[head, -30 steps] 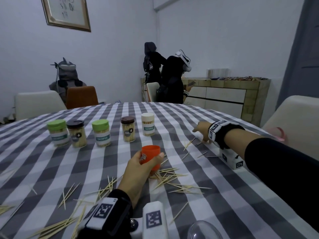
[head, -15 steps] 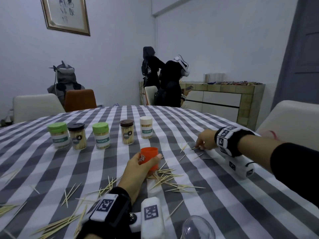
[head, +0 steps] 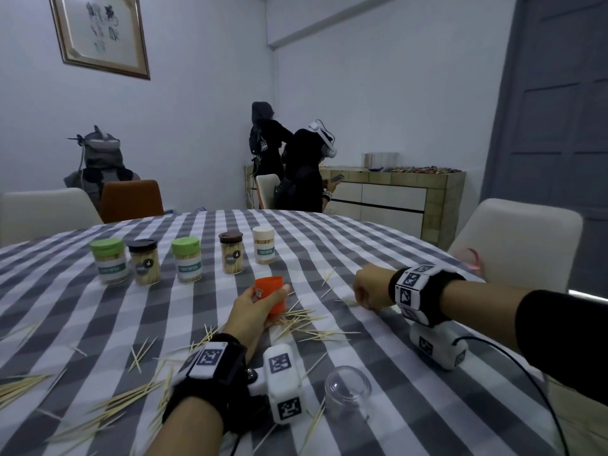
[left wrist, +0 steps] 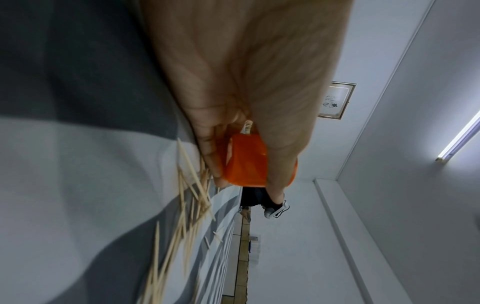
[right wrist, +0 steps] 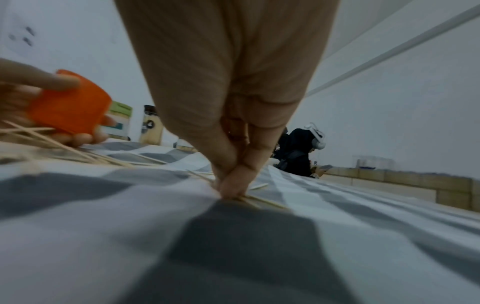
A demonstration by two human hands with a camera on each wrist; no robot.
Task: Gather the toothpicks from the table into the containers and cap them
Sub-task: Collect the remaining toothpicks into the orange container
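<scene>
My left hand (head: 260, 302) grips an orange container (head: 270, 296) tilted on the checked tablecloth, seen close in the left wrist view as the orange container (left wrist: 246, 162) between thumb and fingers. A heap of loose toothpicks (head: 306, 320) lies just right of it. My right hand (head: 368, 289) is down on the cloth to the right, its fingertips (right wrist: 231, 185) pinching a few toothpicks (right wrist: 259, 200) against the fabric. The orange container (right wrist: 70, 102) shows at the left of the right wrist view. More toothpicks (head: 131, 396) are scattered at the near left.
Several capped toothpick jars (head: 186, 263) stand in a row behind the orange container. A clear plastic cup (head: 347, 391) lies near the table's front edge. White chairs (head: 513, 238) ring the table, and people stand by a sideboard (head: 394, 195) at the back.
My right hand has drawn back from the far right toward the middle, lowered to the cloth and closed its fingertips on toothpicks. The left hand keeps the orange container in place.
</scene>
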